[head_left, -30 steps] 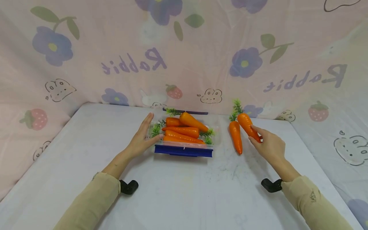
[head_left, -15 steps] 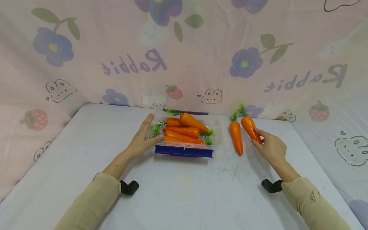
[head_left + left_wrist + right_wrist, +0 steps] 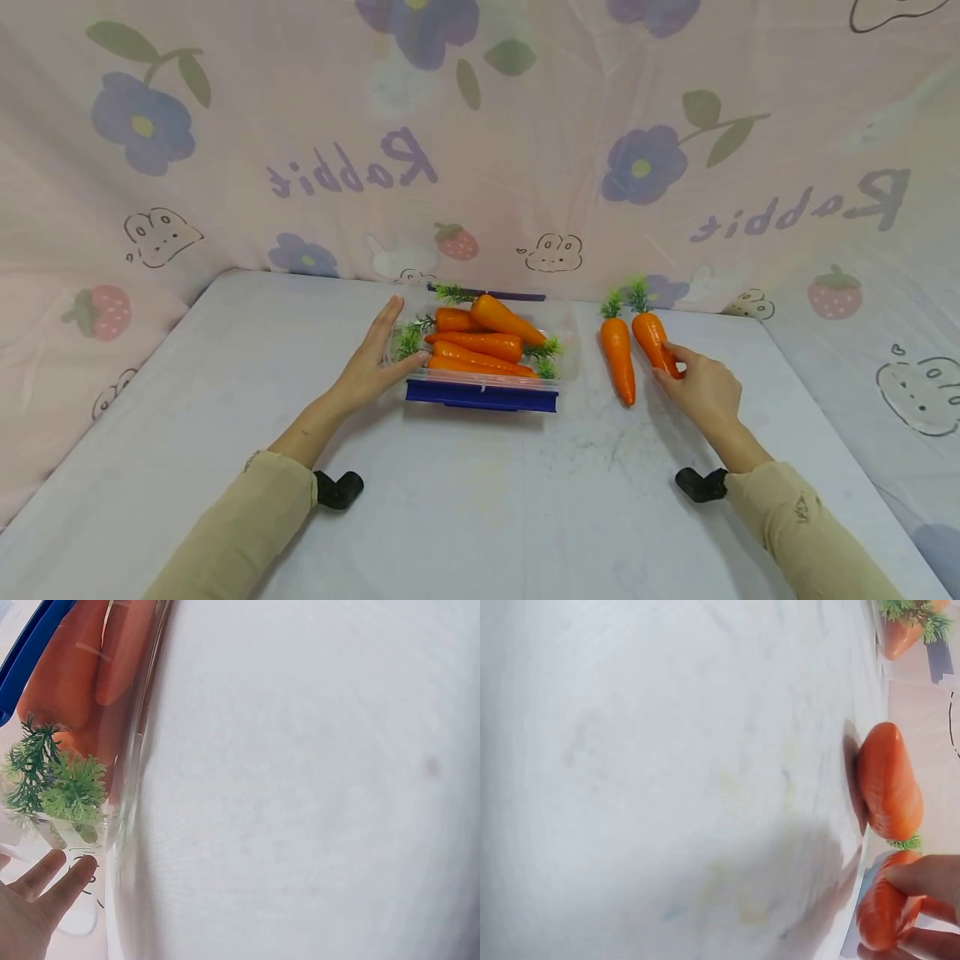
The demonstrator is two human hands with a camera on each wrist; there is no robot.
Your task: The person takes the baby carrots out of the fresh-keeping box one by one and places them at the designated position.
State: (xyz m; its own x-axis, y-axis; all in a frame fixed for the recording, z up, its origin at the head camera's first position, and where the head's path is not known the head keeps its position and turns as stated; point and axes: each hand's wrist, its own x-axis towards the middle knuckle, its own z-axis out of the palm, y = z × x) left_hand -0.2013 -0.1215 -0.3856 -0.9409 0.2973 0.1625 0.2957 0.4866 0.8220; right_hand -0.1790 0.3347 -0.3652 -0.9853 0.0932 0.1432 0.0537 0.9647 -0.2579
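Observation:
A clear plastic box (image 3: 567, 333) with blue clips holds several orange carrots (image 3: 480, 343) with green tops. My left hand (image 3: 371, 358) rests against the box's left side, fingers spread; the left wrist view shows its fingers (image 3: 69, 889) by the clear wall and the green carrot tops (image 3: 73, 787). On the right, my right hand (image 3: 705, 387) pinches the tapered end of one carrot (image 3: 651, 337) between thumb and fingers, as the right wrist view also shows. Another carrot (image 3: 617, 360) lies just left of it on the table, tip toward me.
The white table (image 3: 480, 500) ends at the back against a printed fabric curtain (image 3: 495, 150). A blue clip flap (image 3: 480, 395) juts out at the box's front, and another blue flap (image 3: 517, 296) is at its back.
My right hand has moved the pinched carrot slightly toward me and down, until it lies nearly alongside the other loose carrot. The left hand and the box have stayed put.

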